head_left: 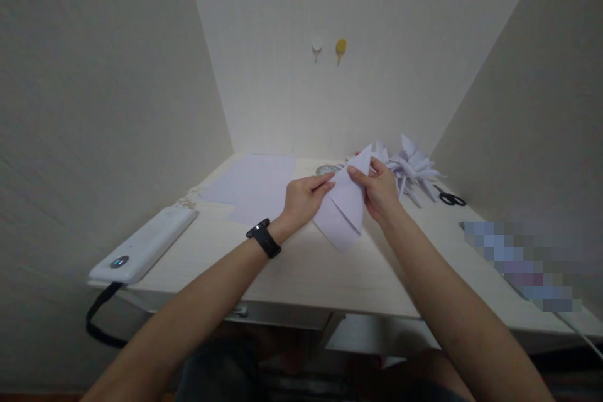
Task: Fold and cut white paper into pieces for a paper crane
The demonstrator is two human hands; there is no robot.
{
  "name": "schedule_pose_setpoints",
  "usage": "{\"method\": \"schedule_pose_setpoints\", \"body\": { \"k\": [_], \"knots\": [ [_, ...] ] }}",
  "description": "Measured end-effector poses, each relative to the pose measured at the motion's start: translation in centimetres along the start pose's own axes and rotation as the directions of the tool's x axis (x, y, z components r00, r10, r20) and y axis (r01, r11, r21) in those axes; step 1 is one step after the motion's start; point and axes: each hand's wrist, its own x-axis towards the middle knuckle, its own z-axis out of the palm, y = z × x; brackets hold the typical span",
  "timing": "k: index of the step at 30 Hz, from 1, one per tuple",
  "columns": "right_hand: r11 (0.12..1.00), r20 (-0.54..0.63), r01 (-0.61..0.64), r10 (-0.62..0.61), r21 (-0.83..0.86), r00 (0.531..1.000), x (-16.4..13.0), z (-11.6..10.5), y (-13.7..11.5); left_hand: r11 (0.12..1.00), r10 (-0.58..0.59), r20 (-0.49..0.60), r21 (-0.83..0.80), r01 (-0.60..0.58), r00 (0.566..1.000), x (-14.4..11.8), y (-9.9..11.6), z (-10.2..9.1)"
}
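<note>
Pale desk (pixel 301 264): both hands (pixel 301 201) on creased, pointed white paper (pixel 346 210).

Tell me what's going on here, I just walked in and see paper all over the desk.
A person holds a folded white paper piece above the desk, left hand and right hand pinching its upper edges. Flat sheets lie to the left, finished folded paper shapes and black scissors to the right.
</note>
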Motion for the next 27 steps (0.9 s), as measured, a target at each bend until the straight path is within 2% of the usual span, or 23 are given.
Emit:
{"method": "schedule_pose_setpoints", "body": {
  "k": [9, 14, 20, 27],
  "knots": [
    [0.989, -0.11, 0.052, -0.037, 0.141, 0.993, -0.5, 1.2, 0.4, 0.966, 0.213, -0.039, 0.159, -0.205, 0.976, -0.4, -0.3, 0.2],
    [0.98, -0.107, 0.039, -0.019, 0.196, 0.994, -0.3, 1.3, 0.5, 0.97, 0.21, -0.051, 0.134, -0.202, 0.976, -0.2, -0.2, 0.1],
    [0.982, -0.057, 0.03, -0.02, 0.186, 0.998, -0.3, 1.5, 0.1, 0.98, 0.181, -0.09, 0.102, -0.171, 0.979, 0.1, -0.3, 0.0],
    [0.988, -0.086, 0.032, -0.019, 0.15, 0.996, 0.5, 2.6, -1.7, 0.952, 0.286, -0.153, 0.157, -0.263, 0.946, 0.0, -0.9, -0.3]
  ]
}}
